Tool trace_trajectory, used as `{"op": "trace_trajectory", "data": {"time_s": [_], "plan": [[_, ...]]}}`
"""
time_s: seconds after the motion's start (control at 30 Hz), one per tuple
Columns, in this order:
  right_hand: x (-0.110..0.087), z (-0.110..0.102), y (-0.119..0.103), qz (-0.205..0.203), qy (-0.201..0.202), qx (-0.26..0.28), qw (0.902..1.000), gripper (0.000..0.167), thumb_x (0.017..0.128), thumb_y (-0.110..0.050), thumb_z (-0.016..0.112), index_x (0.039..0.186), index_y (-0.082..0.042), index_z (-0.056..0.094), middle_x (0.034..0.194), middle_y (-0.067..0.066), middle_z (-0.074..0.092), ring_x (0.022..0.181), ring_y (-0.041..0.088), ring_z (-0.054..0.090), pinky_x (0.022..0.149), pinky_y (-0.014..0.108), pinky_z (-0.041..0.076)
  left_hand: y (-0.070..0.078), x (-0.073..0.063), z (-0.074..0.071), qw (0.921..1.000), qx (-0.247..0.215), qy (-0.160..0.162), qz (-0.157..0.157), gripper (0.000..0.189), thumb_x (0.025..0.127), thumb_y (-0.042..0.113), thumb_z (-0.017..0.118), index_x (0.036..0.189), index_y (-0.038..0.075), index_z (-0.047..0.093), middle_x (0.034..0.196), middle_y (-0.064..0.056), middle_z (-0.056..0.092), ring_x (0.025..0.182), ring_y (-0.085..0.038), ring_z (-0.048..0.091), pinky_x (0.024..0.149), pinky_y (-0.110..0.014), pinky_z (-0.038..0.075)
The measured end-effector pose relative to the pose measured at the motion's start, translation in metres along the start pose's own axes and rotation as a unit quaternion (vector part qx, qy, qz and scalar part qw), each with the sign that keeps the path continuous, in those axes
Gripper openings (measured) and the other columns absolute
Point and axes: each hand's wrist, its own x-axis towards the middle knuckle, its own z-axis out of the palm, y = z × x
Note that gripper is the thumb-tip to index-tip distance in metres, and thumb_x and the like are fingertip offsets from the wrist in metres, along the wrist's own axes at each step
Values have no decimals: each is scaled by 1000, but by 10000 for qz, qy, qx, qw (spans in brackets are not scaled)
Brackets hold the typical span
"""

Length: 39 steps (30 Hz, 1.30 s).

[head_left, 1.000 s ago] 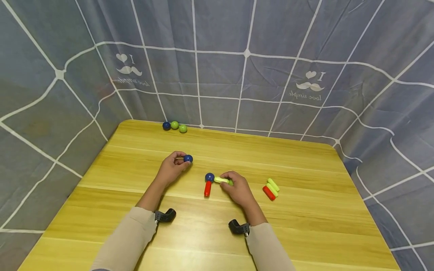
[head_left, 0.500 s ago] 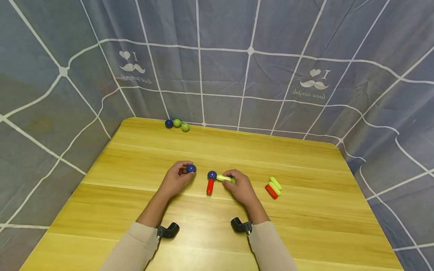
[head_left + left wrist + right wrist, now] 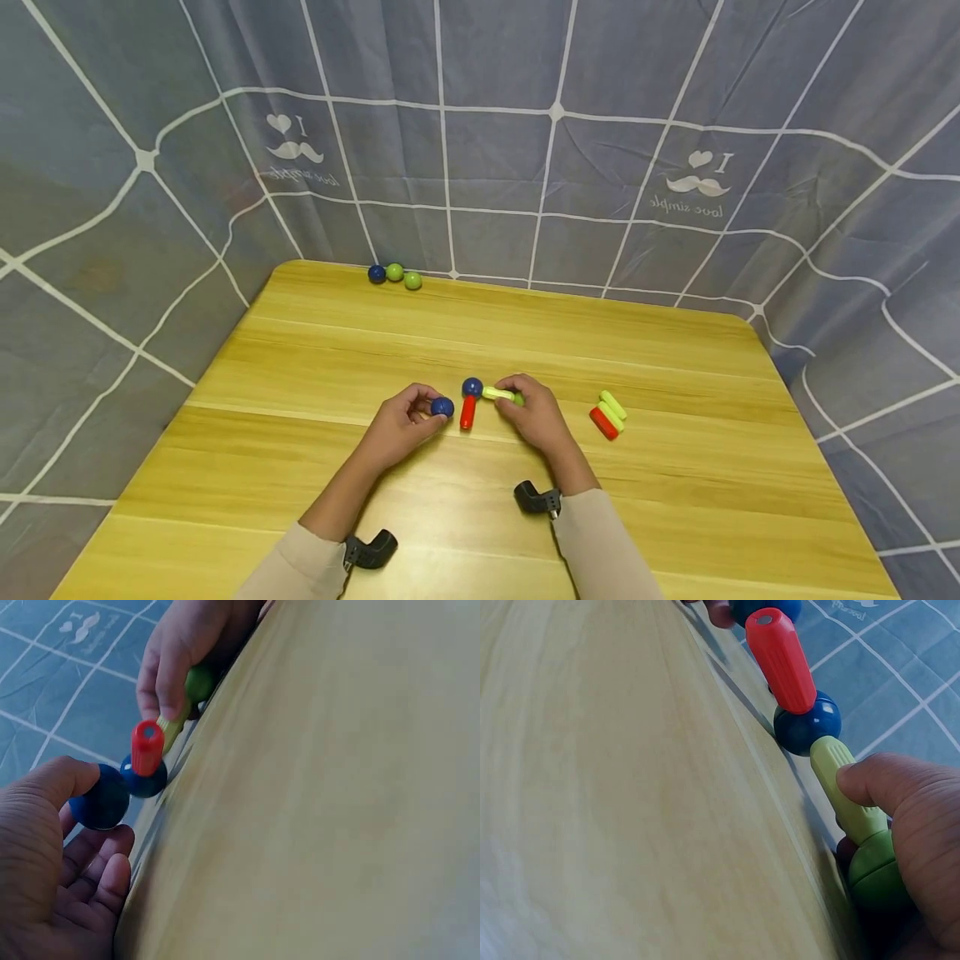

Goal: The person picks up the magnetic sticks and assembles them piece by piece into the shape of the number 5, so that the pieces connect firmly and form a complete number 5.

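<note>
My left hand pinches a loose blue ball between thumb and fingers, just left of a joined piece. That piece has a second blue ball with a red rod pointing toward me and a yellow-green rod running right. At the yellow-green rod's far end sits a green ball, partly covered by my right hand. My right thumb and fingers grip the yellow-green rod. In the right wrist view the red rod's free end shows a hole, close to the held ball.
To the right lie two yellow-green rods beside a red rod. A blue ball and two green balls rest at the table's back edge. A grey curtain surrounds the wooden table.
My left hand has carried the blue ball toward me and to the right, close to the red rod. My right hand keeps its hold on the yellow-green rod. The head view has shifted slightly.
</note>
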Motion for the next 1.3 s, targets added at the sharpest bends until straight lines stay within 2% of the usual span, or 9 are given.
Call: {"op": "trace_trajectory", "data": {"time_s": [0.23, 0.47, 0.73, 1.1, 1.3], "plan": [[2, -1, -1, -8, -3, 13, 10000, 17, 90, -11, 71, 107, -14, 71, 108, 1, 67, 96, 18, 59, 87, 41, 48, 4, -12, 4, 9994, 235, -206, 172, 26, 83, 14, 81, 103, 11, 65, 86, 1, 65, 66, -15, 53, 58, -25, 45], [4, -1, 0, 9, -8, 79, 10000, 16, 90, -11, 72, 106, -14, 71, 106, 0, 67, 93, 18, 59, 85, 39, 48, 4, -16, 7, 9972, 550, -332, 395, 26, 81, 21, 84, 95, 15, 64, 84, 5, 62, 68, -15, 50, 59, -26, 42], [4, -1, -2, 6, 12, 164, 9999, 16, 90, -10, 72, 106, -14, 71, 105, 1, 67, 93, 19, 58, 85, 39, 48, 6, -19, 14, 9900, 1253, -305, 568, 33, 75, 23, 88, 90, 18, 59, 81, 5, 53, 67, -11, 44, 59, -26, 40], [4, -3, -3, 22, 15, 85, 10000, 15, 90, -12, 72, 105, -15, 72, 108, 0, 67, 94, 20, 59, 85, 40, 47, 8, -17, 21, 9855, 1521, -183, 734, 38, 72, 27, 90, 87, 19, 56, 76, 3, 50, 70, -11, 44, 63, -26, 40], [1, 0, 0, 40, 15, 56, 10000, 15, 90, -13, 72, 105, -16, 72, 108, 0, 67, 93, 19, 59, 84, 39, 47, 8, -20, 23, 9863, 1521, -181, 610, 39, 72, 29, 91, 87, 19, 57, 76, 4, 49, 70, -11, 44, 62, -27, 39]]}}
